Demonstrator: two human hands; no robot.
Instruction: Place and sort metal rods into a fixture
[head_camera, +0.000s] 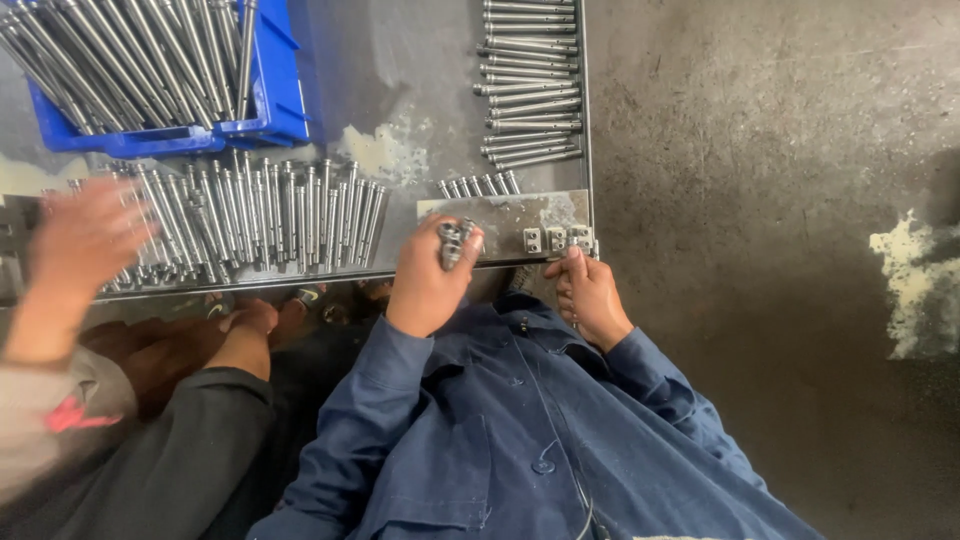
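My left hand (425, 285), in a blue sleeve, is closed around a small bundle of short metal pins (452, 242), held end-up over the near edge of the metal table (400, 90). My right hand (588, 298) sits at the table's near right corner with its fingers curled. It pinches what looks like a thin metal pin just below three small metal blocks (556, 239). The blocks sit on a flat steel plate (510, 212). A few short pins (480, 185) lie just beyond the plate.
Another person on the left has a blurred hand (85, 235) over a row of long steel rods (260, 215) and a second hand (250, 325) at the table edge. A blue bin (275, 90) holds several rods. More rods (530, 80) are stacked at the far right. Concrete floor (780, 200) lies to the right.
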